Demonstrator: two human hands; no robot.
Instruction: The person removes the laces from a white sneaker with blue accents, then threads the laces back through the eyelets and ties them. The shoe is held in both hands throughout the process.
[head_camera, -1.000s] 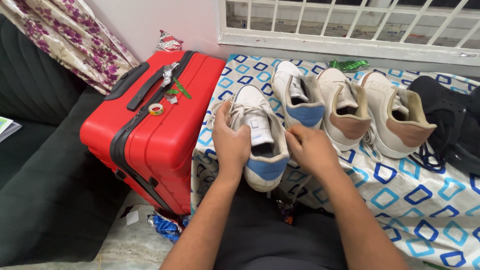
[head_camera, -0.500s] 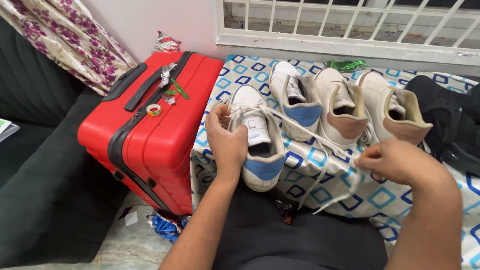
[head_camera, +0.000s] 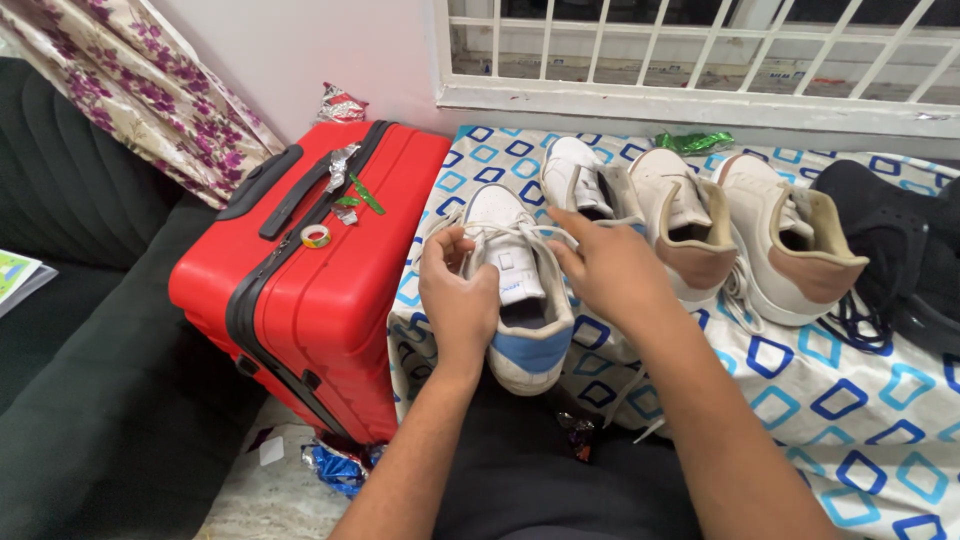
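At twelve o'clock from my left hand (head_camera: 458, 300), the smooth white leather sneaker with blue heel (head_camera: 520, 290); at nine o'clock, the glossy red hard-plastic suitcase (head_camera: 320, 290); beneath, matt patterned cotton sheet (head_camera: 850, 400).

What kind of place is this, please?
Probably a room in a home: a patterned bedsheet with shoes on it, a barred window, a floral curtain and a red suitcase.
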